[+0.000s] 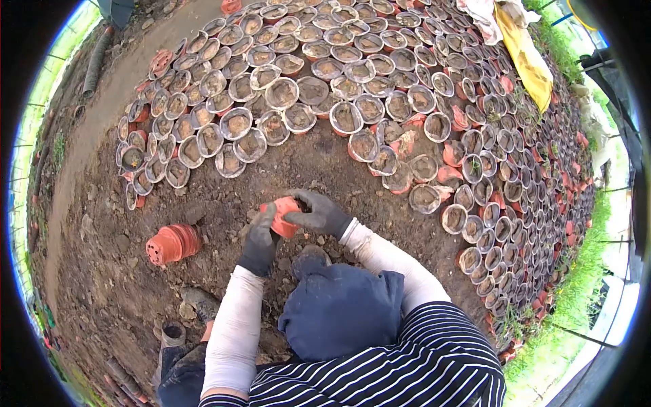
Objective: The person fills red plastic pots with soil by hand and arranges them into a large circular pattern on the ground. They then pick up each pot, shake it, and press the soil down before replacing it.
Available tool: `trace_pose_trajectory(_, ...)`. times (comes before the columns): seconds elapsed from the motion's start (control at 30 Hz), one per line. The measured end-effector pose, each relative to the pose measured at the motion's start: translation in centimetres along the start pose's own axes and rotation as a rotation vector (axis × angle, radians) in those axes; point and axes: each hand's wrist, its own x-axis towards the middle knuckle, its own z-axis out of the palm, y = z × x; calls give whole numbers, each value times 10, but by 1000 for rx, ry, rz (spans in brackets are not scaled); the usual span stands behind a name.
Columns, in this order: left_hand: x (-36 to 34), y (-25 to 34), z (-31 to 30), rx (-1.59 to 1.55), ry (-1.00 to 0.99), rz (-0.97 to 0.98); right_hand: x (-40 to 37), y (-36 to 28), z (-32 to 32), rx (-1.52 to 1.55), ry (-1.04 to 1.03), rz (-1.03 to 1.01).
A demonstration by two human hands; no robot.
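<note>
An orange-red pot [285,217] is held between both gloved hands above the bare soil. My left hand [259,243], in a dark glove, is closed on the pot's left side. From the right, my right hand [319,214] grips the same pot with its fingers over the top and side. A stack of nested orange-red pots [173,244] lies on its side on the soil to the left, its base with holes facing left. Beyond the hands, many soil-filled pots [282,93] stand in packed rows.
A yellow sack [525,57] and whitish sheeting [480,19] lie over the pots at the upper right. Crumpled red plastic [449,154] sits among the pots. A dark pipe [97,62] lies at the upper left. Green grass [576,298] borders the right side.
</note>
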Motion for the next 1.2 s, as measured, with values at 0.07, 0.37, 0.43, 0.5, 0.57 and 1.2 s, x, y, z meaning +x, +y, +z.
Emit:
trace_pose_trajectory(0.07,1,-1,-9,32,-9,-10,4,16,-5,-94,90,-137)
trace_pose_trajectory(0.37,21,-35,-51,-632,69,94,20,117,-124,-1244,698,73)
trace_pose_trajectory(0.43,15,-30,-45,-418,110,169,28,136,-130,-1243,602,-115)
trace_pose_trajectory(0.5,18,-29,-38,-279,142,209,28,127,-118,-725,537,-52)
trace_pose_trajectory(0.57,21,-31,-32,-205,167,214,19,60,-78,10,472,126)
trace_pose_trajectory(1.2,5,-46,-15,71,229,-20,6,1,17,-379,359,-250)
